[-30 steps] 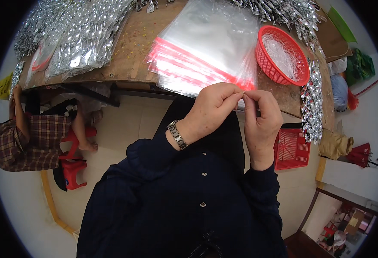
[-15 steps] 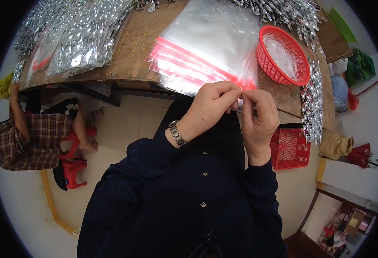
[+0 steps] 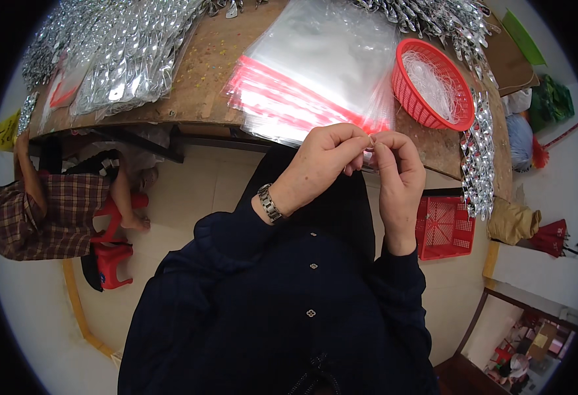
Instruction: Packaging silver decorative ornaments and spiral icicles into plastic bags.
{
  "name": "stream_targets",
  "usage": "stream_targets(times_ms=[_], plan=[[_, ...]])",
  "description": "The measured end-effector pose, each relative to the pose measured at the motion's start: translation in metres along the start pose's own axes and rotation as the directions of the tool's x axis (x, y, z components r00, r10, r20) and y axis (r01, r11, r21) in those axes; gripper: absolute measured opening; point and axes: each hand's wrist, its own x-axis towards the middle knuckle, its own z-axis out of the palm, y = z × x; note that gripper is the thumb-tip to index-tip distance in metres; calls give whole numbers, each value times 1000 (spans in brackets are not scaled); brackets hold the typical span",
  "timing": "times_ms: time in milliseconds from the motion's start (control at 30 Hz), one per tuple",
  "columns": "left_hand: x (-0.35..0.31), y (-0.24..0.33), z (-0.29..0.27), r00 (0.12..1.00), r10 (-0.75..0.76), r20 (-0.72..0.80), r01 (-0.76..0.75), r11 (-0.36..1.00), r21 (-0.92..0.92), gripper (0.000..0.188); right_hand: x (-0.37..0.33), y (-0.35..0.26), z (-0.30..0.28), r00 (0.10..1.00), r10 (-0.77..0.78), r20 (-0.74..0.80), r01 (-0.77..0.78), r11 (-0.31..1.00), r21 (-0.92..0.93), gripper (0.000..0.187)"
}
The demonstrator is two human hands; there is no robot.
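My left hand (image 3: 324, 159), with a watch (image 3: 269, 203) on its wrist, and my right hand (image 3: 399, 176) meet at the table's front edge. Thumbs and forefingers of both are pinched together, tip to tip. What lies between them is too small to make out. Just behind my hands lies a stack of clear plastic bags (image 3: 332, 56) with red-striped edges. To the right of the bags stands a red basket (image 3: 457, 115) of clear, thin strands (image 3: 429, 82). Twisted silver strips (image 3: 478, 158) hang over the table edge beside the basket.
More shiny silver strips (image 3: 137, 52) are heaped at the table's left, some in clear bags. A red crate (image 3: 445, 227) sits below the table on the right. At the left a person in a checked shirt (image 3: 52, 214) sits on a red stool (image 3: 113, 263).
My right hand's fingers have shifted slightly, with the forefinger more curled against the thumb. My left hand is almost still, and both remain pinched together.
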Motion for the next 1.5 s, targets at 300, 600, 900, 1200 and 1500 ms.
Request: stream_targets(times_ms=[300, 600, 900, 1200, 1500], plan=[[-2, 3, 2, 1000, 8, -12, -8, 1000, -4, 15, -1, -3, 3, 981, 190, 39, -194, 948, 253, 12], [-1, 2, 2, 997, 56, -45, -54, 998, 45, 16, -2, -8, 7, 993, 117, -4, -115, 978, 174, 9], [-2, 3, 0, 999, 44, -19, -42, 997, 62, 14, 4, -4, -6, 995, 101, -13, -101, 993, 55, 4], [-1, 5, 1, 998, 53, -34, -50, 996, 70, 14, 4, -5, -11, 996, 86, 11, -85, 995, -46, 7], [-1, 6, 1, 996, 85, -39, -80, 989, 121, 17, 9, -8, -19, 991, -129, 44, 136, 909, -394, 3]])
